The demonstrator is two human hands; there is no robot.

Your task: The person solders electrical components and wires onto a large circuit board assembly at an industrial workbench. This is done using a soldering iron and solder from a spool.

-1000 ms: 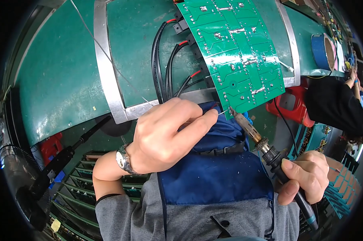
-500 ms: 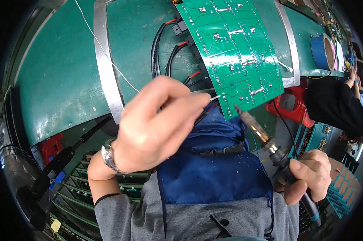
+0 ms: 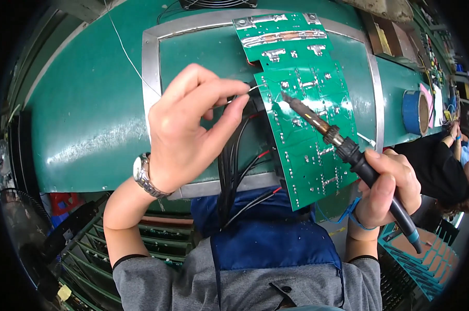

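A long green circuit board (image 3: 309, 171) lies solder side up, its lower end reaching past the table edge toward my apron. Thumb and fingertips of my left hand (image 3: 185, 127) pinch a thin strand of solder wire (image 3: 254, 88), whose end is at the board's left edge. In my right hand (image 3: 392, 186) is a soldering iron (image 3: 356, 158), held by its black handle. Its dark tip points up and left over the board, a little right of the solder's end; whether it touches is unclear. Black cables with red sleeves (image 3: 232, 160) come out from the board's left side.
The green table (image 3: 89, 119) carries a metal frame (image 3: 377, 83) around the board. At the right stands a blue roll (image 3: 415, 111); a fan (image 3: 216, 3) is at the far edge. Green racks (image 3: 146, 241) flank my lap. Another person (image 3: 421, 163) is at the far right.
The board appears lower, with its far end now showing. Both hands are at a higher spot along its left edge, and the iron's tip is over the board instead of near its lower end.
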